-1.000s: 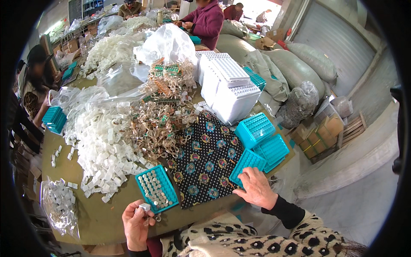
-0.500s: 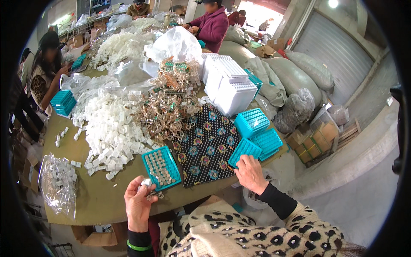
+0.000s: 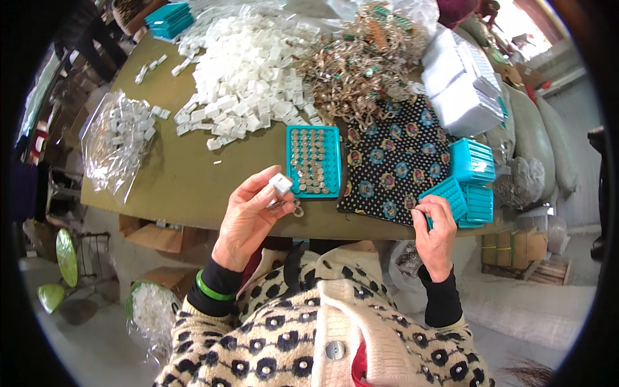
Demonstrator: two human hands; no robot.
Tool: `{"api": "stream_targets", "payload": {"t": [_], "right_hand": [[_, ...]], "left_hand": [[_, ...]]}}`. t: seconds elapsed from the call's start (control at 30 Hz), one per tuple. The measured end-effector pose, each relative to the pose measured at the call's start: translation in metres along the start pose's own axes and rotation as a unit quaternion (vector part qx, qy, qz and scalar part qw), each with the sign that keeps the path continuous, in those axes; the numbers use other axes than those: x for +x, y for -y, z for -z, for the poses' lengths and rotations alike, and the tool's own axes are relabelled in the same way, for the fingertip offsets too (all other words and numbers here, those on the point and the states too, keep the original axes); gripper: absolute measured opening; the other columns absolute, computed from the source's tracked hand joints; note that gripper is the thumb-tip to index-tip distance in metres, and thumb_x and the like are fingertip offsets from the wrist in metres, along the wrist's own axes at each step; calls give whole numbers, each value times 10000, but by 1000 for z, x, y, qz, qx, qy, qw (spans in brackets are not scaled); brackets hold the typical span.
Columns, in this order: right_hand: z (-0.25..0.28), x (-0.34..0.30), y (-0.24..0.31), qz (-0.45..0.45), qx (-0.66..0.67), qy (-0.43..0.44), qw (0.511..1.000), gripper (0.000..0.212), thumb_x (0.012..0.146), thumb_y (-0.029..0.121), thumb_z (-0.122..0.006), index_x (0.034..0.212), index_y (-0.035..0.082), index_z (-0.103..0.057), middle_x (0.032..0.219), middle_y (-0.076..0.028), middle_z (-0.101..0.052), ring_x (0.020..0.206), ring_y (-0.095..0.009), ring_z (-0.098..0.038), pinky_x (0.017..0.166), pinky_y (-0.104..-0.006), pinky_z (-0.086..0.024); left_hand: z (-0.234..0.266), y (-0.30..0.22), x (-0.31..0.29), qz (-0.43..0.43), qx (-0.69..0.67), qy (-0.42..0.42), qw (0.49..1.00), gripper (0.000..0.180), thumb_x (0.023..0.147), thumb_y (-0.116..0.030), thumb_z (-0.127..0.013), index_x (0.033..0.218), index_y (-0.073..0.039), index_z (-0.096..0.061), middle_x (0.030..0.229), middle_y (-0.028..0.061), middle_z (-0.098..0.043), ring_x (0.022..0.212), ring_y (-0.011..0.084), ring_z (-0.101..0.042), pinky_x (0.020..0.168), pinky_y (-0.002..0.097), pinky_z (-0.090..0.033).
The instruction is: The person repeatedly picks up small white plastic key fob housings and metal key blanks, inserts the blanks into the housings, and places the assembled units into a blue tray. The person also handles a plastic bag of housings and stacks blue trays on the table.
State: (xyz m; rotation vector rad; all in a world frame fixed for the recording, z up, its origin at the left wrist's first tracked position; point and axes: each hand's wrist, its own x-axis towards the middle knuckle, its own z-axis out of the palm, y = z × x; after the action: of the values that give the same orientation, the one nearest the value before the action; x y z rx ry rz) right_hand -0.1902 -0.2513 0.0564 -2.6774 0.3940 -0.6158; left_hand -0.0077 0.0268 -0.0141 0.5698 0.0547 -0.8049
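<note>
My left hand (image 3: 251,213) is closed on a small white plastic case (image 3: 281,184), pinched between thumb and fingers. A metal ring (image 3: 298,209) hangs below those fingers. Just beyond it lies a turquoise tray (image 3: 333,158) with rows of round silvery button cells (image 3: 308,155); its right-hand columns hold none. My right hand (image 3: 436,235) is at the near edge of another turquoise tray (image 3: 448,197), which leans on more trays. Its thumb and fingers are drawn together at the tray's corner, and anything between them is too small to make out.
A heap of white plastic cases (image 3: 248,77) and a pile of clear and coppery pieces (image 3: 361,64) cover the far table. A patterned black cloth (image 3: 393,161) lies mid-right. White trays (image 3: 461,84) stand behind stacked turquoise trays (image 3: 474,161). A clear bag (image 3: 119,138) lies left.
The view has turned and tilted down, so the table sits farther right and higher. My left hand has raised the white case beside the filled tray. My right hand stays by the turquoise trays.
</note>
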Motion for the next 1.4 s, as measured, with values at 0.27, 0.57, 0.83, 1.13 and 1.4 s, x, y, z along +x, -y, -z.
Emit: {"api": "stream_targets", "payload": {"t": [0.27,0.57,0.83,1.13,1.4], "right_hand": [[-36,55,60,68,289,118,948,116,849,-11,-693,930,-8,-610,959,-123,-648,774,-209,-642,686,-291,-523],[-74,54,94,208,287,97,930,407,794,46,-762,1134,-12,-546,1103,-188,-580,900,-330,-604,789,-394,-514],[-89,36,95,-12,454,192,870,459,878,45,-707,1271,-6,-477,1120,-114,-610,936,-170,-605,835,-309,-505],[-100,43,126,-118,566,250,777,467,905,-29,-646,1321,-15,-437,1178,-107,-595,1067,-158,-591,951,-298,-488],[-123,100,162,66,386,313,865,278,835,-67,-616,1104,-3,-589,919,-87,-635,799,-146,-617,703,-273,-504]], "left_hand": [[-30,0,5,1,19,14,1000,370,911,-88,-688,1272,-46,-620,1035,144,-696,848,235,-674,736,364,-572],[-51,22,-9,-50,-22,-89,995,279,885,-26,-708,1159,-10,-661,1039,110,-704,914,185,-685,782,322,-585],[-52,37,-21,-66,-42,-123,989,294,897,-25,-699,1184,2,-641,1103,122,-688,999,206,-668,886,353,-563],[-39,26,-21,-176,62,-98,977,227,884,4,-704,1111,-6,-693,1053,92,-686,987,178,-665,871,311,-554],[0,-20,-35,-232,31,-132,963,238,897,-10,-689,1135,-11,-670,1095,89,-685,972,155,-653,860,290,-529]]}}
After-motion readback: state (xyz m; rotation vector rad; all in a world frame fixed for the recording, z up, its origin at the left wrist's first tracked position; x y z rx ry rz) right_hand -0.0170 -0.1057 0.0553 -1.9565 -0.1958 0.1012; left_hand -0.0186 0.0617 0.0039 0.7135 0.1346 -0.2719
